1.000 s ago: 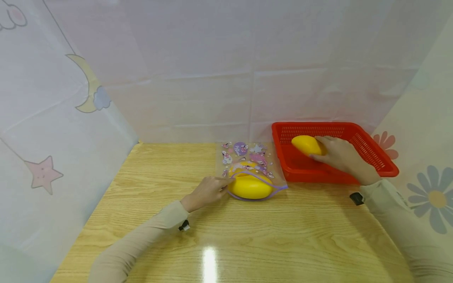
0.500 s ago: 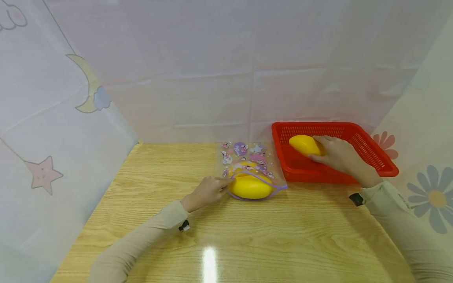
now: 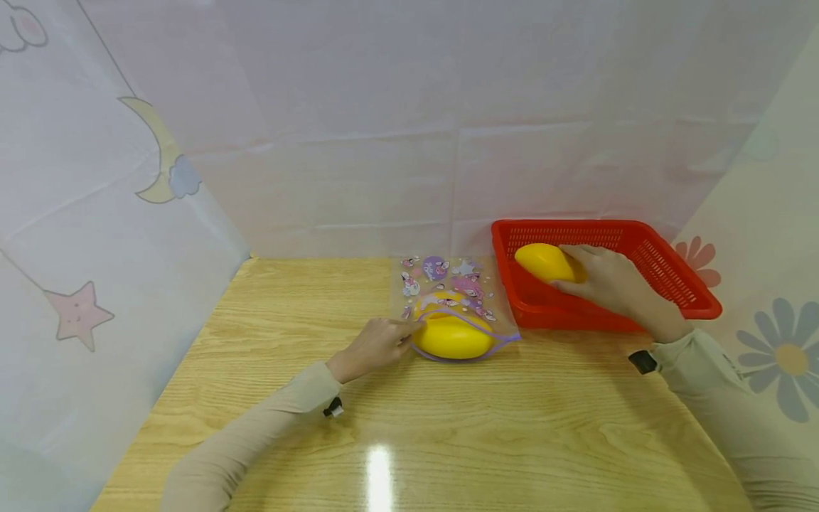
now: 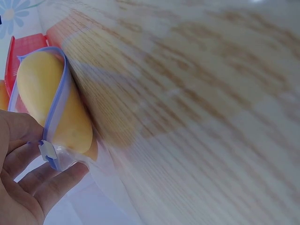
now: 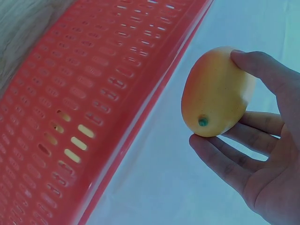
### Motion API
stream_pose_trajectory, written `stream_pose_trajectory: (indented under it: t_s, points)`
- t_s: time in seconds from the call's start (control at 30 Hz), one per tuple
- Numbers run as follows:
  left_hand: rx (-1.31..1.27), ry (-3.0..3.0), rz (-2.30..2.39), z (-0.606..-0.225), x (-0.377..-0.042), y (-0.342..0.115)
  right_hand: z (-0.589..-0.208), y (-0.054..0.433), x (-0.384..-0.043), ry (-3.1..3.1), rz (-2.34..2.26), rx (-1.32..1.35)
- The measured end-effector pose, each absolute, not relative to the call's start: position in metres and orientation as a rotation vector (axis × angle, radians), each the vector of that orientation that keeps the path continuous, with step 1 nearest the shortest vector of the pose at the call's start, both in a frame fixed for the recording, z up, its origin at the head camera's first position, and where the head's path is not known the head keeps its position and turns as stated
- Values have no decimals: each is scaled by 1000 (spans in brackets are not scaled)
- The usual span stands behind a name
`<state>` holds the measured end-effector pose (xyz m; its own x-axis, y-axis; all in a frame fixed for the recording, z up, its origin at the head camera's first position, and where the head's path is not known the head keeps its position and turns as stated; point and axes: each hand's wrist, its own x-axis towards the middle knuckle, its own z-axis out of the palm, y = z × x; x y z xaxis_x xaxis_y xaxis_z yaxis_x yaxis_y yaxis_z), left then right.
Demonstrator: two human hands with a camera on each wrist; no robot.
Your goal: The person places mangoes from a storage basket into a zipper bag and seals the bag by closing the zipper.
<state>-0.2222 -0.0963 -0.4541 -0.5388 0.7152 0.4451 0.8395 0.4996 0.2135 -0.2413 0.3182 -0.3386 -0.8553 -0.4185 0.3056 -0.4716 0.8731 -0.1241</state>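
A clear zip bag [image 3: 435, 269] with pink and purple prints lies on the table, its purple-edged mouth gaping toward me. One yellow mango [image 3: 454, 338] sits in the mouth, and more yellow shows through the film behind it. At the mouth's left corner, by the white slider [image 4: 47, 151], my left hand [image 3: 377, 343] pinches the bag's edge. My right hand [image 3: 604, 279] grips another mango [image 3: 542, 262] over the red basket [image 3: 576, 318]. The right wrist view shows this mango [image 5: 216, 93] between thumb and fingers, its small green stem end visible.
The basket stands at the back right, close to the bag's right side and the back wall sheet [image 3: 358, 178]. Through its slots some yellow shows in the right wrist view. Wood-grain tabletop [image 3: 486, 434] spreads in front of both hands.
My right hand has shifted slightly left with the mango, still over the basket. The left hand and the bag stay in place.
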Motion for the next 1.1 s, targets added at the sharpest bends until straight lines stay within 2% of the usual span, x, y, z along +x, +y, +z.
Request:
stream_pose_trajectory:
  t_s: [0.53,1.1]
  points:
    - [-1320,-2421,-579,-456,-224,-97,-333,305,-231,-2805,331,682]
    - [-1323,-2423,-581,-454,-223,-97,-332,290,-223,-2712,303,819]
